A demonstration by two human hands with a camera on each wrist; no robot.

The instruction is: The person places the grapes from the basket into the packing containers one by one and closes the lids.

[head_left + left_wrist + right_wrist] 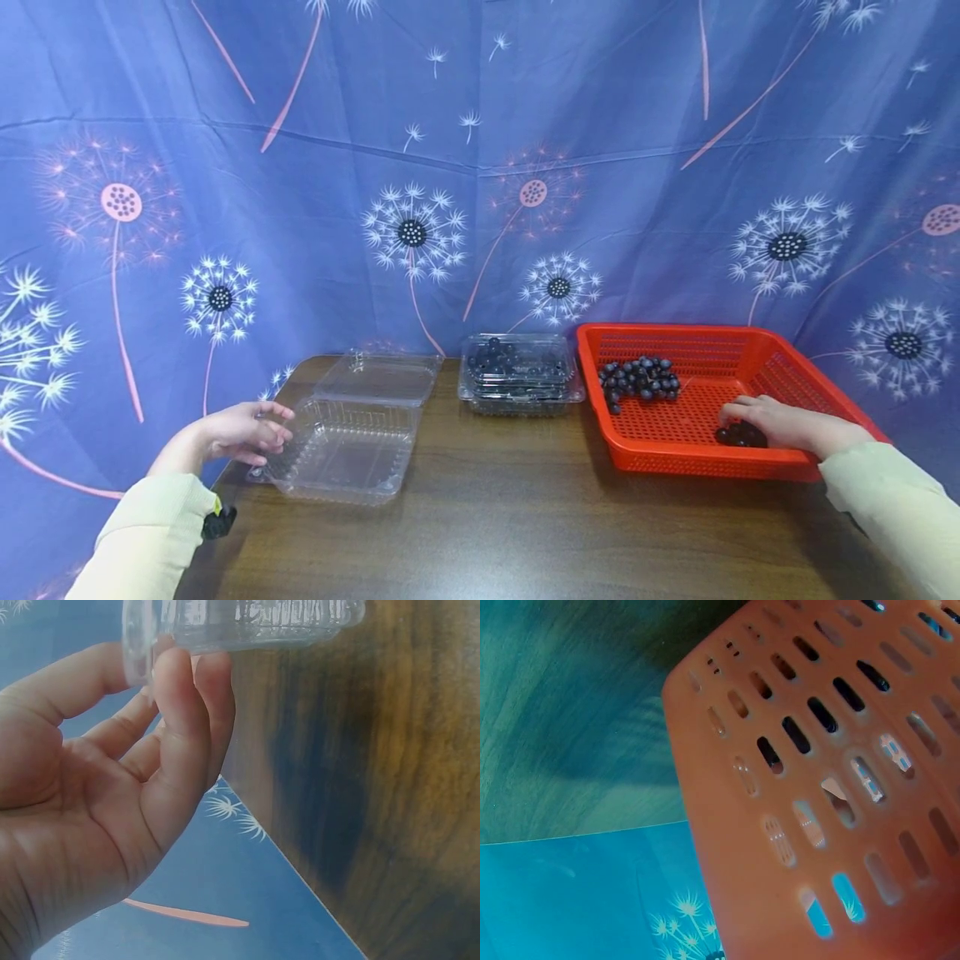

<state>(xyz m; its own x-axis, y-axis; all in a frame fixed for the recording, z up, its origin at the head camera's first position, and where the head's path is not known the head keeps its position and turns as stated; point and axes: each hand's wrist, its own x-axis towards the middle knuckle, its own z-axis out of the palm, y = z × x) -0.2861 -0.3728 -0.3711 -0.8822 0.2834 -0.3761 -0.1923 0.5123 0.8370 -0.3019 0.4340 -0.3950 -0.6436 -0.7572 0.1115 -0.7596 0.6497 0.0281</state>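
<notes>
My left hand is at the left rim of an open clear plastic clamshell box, whose lid lies folded back. In the left wrist view, thumb and fingers pinch the edge of that box. Over on the right, my right hand reaches into a red plastic basket and grips a small bunch of dark grapes near the front wall. A larger bunch of grapes lies at the basket's left side. The basket wall hides the right hand in the right wrist view.
Closed clear boxes with dark grapes are stacked at the back middle, close beside the basket. All stand on a brown wooden table. A blue dandelion-print cloth hangs right behind the table.
</notes>
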